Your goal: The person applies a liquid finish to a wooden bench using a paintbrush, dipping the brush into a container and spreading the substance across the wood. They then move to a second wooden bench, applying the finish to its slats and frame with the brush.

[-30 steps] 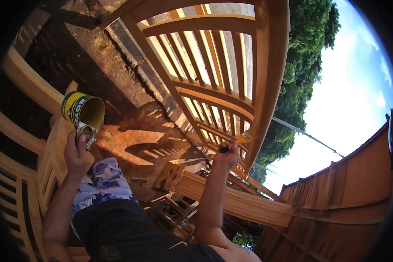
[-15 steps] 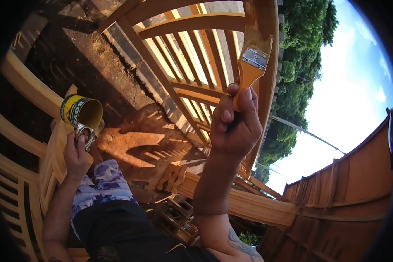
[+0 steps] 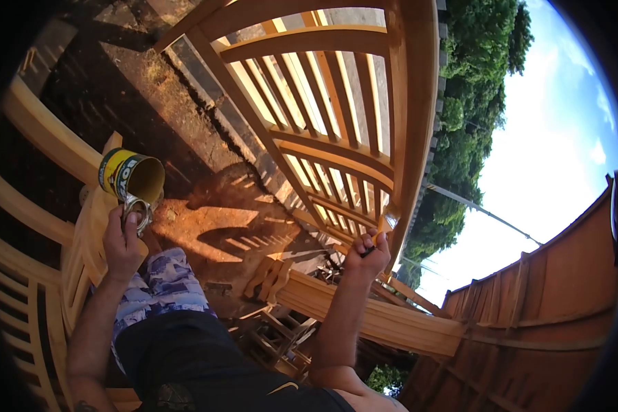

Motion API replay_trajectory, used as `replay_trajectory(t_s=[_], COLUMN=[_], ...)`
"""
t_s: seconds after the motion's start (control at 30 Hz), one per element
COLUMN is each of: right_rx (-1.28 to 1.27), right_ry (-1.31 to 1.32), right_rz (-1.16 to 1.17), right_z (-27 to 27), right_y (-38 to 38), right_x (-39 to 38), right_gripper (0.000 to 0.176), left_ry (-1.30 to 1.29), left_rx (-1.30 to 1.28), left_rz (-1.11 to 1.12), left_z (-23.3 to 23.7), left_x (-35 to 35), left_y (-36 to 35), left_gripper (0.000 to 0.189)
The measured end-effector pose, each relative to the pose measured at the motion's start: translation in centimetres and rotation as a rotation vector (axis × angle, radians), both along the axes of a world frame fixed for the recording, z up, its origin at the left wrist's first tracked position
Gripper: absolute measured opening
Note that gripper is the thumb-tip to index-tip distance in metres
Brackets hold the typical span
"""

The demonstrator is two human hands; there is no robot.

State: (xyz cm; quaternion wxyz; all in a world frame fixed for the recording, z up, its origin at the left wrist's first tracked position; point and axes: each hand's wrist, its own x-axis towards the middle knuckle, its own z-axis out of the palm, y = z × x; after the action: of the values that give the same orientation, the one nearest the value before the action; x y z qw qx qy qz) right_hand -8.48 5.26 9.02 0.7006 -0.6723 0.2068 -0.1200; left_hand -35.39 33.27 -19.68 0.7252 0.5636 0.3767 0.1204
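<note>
My right hand (image 3: 365,259) is closed around the yellow handle of a paintbrush (image 3: 387,224). The bristle end is at the right-hand rail of a slatted wooden frame (image 3: 415,103), low down, and looks to be touching it. At the left, the fingers of my left hand (image 3: 121,247) grip a shiny ring-shaped metal piece (image 3: 139,214) at the side of a yellow and green labelled tin can (image 3: 119,168). The can is tilted in view, its open mouth facing right. I cannot make out how much is inside it.
Pale curved wooden pieces (image 3: 48,134) and slatted woodwork (image 3: 31,323) stand along the left. Stacked long boards (image 3: 398,326) lie below my right forearm. A reddish-brown wall (image 3: 529,295) rises at the right, and reddish dirt ground (image 3: 199,213) lies in the middle.
My right hand has moved down and away from me with the paintbrush, from near the frame's top to lower along its right rail. My left hand and the can have barely shifted.
</note>
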Motion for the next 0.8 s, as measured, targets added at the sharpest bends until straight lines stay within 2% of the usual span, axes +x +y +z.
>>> replay_trajectory(t_s=[0.07, 0.13, 0.17, 0.23, 0.33, 0.4, 0.47, 0.53, 0.6, 0.7, 0.8], right_rx=[-0.012, -0.052, -0.101, -0.063, -0.097, -0.315, -0.639, -0.619, -0.799, -0.805, -0.633], right_ry=[-0.052, -0.062, -0.072, -0.084, -0.082, -0.22, -0.284, -0.321, -0.385, -0.333, -0.285], right_rz=[-0.042, 0.138, 0.145, 0.325, 0.563, 0.636, 0.499, 0.302, 0.201, 0.056, -0.069], right_z=[-0.3, -1.0, -1.3, -2.6, -5.1, -8.2, -9.2, -9.2, -9.2, -9.5, -10.2], right_y=[3.3, 7.0, 10.3, 14.2, 17.3, 15.6, 12.6, 7.0, -0.4, -7.2, -11.4], right_x=[0.2, 0.6, 0.5, 0.7, 0.2, 1.1, 2.9, 5.2, 6.8, 6.6, 6.6], right_gripper=[0.014, 0.014, 0.013, 0.012, 0.022, 0.026, 0.024, 0.024, 0.025, 0.024, 0.025], left_ry=[0.006, -0.007, -0.009, -0.008, -0.006, 0.003, 0.013, 0.02, 0.04, 0.052, 0.058], left_rx=[0.018, 0.026, 0.028, 0.033, 0.054, 0.027, 0.001, -0.026, -0.001, 0.021, 0.035], left_rz=[0.002, 0.005, 0.011, 0.017, 0.005, 0.016, 0.029, 0.038, 0.05, 0.024, -0.003], left_z=[-0.1, -0.2, -0.1, -0.1, -0.6, -0.6, -0.7, -0.7, -0.3, -0.4, -0.6], left_x=[-0.1, 0.0, 0.2, 0.3, 0.2, 0.3, 0.4, 0.4, 0.6, 0.5, 0.3], left_y=[0.0, -0.2, -0.2, -0.3, -0.5, -0.7, -0.9, -0.9, -0.9, -0.7, -0.7], left_gripper=[0.02, 0.019, 0.02, 0.02, 0.02, 0.021, 0.022, 0.023, 0.021, 0.02, 0.019])
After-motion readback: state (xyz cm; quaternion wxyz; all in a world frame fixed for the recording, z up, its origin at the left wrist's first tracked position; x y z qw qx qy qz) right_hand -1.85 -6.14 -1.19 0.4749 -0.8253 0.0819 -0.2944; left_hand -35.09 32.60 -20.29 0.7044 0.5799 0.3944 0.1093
